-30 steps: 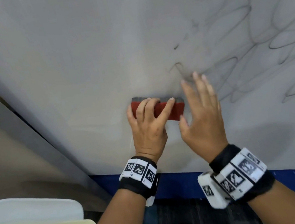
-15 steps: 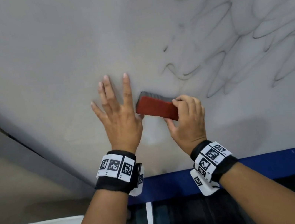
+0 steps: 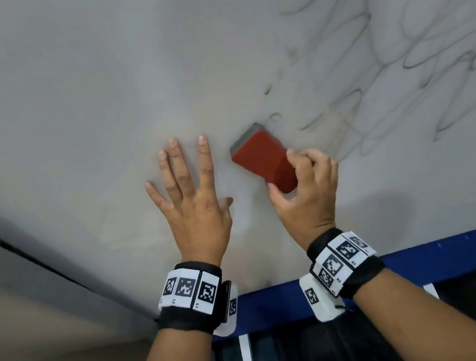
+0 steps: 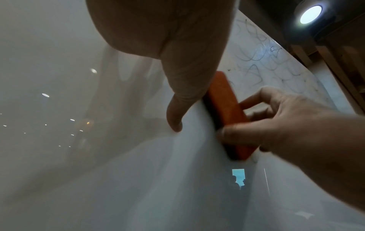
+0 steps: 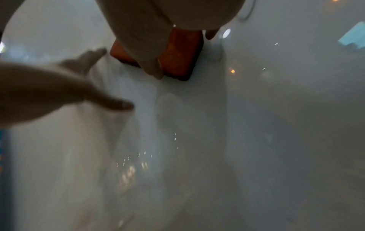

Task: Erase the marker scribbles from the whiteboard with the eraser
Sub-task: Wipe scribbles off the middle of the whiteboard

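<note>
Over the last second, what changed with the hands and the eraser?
The eraser passed from the left hand to the right hand, which now grips its lower end and has turned it from level to slanted, upper end toward the scribbles. The left hand let go and now lies flat, fingers spread, on the whiteboard. The scribbles on the right look unchanged.

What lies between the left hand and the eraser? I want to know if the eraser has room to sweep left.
Only bare whiteboard separates the left hand from the eraser, clearest in the head view.
</note>
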Demonstrator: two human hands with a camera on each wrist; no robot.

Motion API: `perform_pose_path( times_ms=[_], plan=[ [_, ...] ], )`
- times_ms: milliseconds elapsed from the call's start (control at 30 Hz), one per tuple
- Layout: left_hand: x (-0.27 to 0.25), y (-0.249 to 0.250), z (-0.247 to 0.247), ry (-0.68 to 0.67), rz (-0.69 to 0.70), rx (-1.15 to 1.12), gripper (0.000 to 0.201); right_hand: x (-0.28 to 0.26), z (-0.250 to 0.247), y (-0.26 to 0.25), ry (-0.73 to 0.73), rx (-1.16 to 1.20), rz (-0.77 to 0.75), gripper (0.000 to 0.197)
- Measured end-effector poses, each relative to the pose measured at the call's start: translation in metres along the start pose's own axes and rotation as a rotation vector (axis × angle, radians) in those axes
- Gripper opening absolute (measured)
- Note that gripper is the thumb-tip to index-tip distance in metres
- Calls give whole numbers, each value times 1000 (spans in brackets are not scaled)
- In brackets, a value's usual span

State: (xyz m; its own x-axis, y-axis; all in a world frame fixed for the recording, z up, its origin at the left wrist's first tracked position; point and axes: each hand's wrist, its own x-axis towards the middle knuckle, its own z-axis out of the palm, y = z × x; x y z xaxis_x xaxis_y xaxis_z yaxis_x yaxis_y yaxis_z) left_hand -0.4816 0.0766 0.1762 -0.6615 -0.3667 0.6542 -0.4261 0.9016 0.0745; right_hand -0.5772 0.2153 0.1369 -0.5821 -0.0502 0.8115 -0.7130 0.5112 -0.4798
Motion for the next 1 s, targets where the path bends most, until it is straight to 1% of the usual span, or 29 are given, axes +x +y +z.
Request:
perform_pose_path(
  times_ms=[67, 100, 133, 200, 267, 300, 333, 367, 433, 500, 533, 600, 667, 733, 800, 933, 1000],
  plan=[
    [1, 0, 0, -1, 2, 3, 129, -19, 6, -1, -131, -32, -77, 62],
    [1, 0, 0, 0, 1, 9, 128, -20, 5, 2, -167, -39, -105, 62],
    [1, 1, -1, 3, -2, 15, 128, -14, 2, 4, -169, -34, -117, 62],
    [1, 2, -5, 34, -22, 7, 122, 9, -7, 4, -79, -2, -103, 60],
    [8, 5, -12, 111, -54, -57, 107, 36, -14, 2, 56, 46, -67, 57],
    [14, 7, -17, 141, -65, -89, 101, 44, -14, 0, 98, 62, -51, 57],
    [21, 8, -23, 150, -68, -104, 101, 46, -13, -1, 114, 66, -38, 58],
    [29, 10, -28, 139, -62, -101, 105, 43, -12, -4, 107, 66, -27, 58],
    [41, 12, -34, 89, -36, -71, 118, 27, -7, -6, 36, 36, -32, 59],
    [45, 14, -35, 49, -26, -45, 128, 15, -6, -5, -34, 2, -78, 59],
    [45, 14, -34, 37, -27, -33, 130, 18, -8, -5, -39, 8, -100, 58],
    [45, 13, -33, 23, -31, -5, 132, 41, -16, -7, 41, 81, -109, 52],
    [46, 12, -32, 18, -39, 15, 133, 74, -26, -10, 158, 187, -75, 49],
    [46, 13, -32, 23, -45, 24, 134, 94, -31, -10, 191, 228, -58, 51],
    [45, 15, -32, 31, -51, 9, 134, 88, -28, -13, 144, 214, -55, 53],
    [45, 18, -34, 56, -65, -30, 131, 51, -19, -12, -24, 135, -98, 58],
    [44, 18, -35, 59, -70, -38, 129, 57, -23, -14, -37, 135, -116, 64]
  ],
)
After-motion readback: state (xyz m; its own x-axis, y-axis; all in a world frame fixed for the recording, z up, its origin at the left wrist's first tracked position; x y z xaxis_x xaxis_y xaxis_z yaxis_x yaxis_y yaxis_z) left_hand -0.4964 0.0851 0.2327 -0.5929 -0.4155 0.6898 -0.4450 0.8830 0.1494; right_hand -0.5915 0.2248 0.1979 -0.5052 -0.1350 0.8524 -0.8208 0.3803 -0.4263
